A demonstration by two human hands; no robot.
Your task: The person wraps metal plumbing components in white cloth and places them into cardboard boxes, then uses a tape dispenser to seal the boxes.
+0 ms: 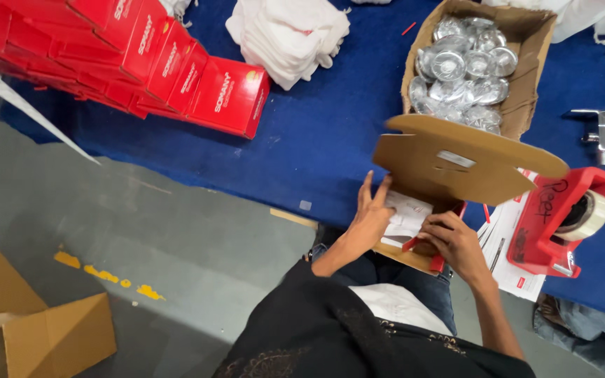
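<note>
A small brown cardboard box (pixel 449 164), lid flap raised, sits at the near edge of the blue surface (pixel 316 147). The left hand (pixel 371 218) lies spread on a white leaflet (pixel 407 213) inside; the right hand (pixel 456 241) pinches the box's front wall (red-lined). A red tape dispenser (pixel 561 217) crowds the right, open cloth lies left.

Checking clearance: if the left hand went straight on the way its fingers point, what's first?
Probably the raised brown flap of the small box, just beyond the left hand; depth is unclear.

Stacked red boxes (pixel 176 66), white cloths (pixel 288 35), perhaps foil lids (pixel 463 70).
</note>
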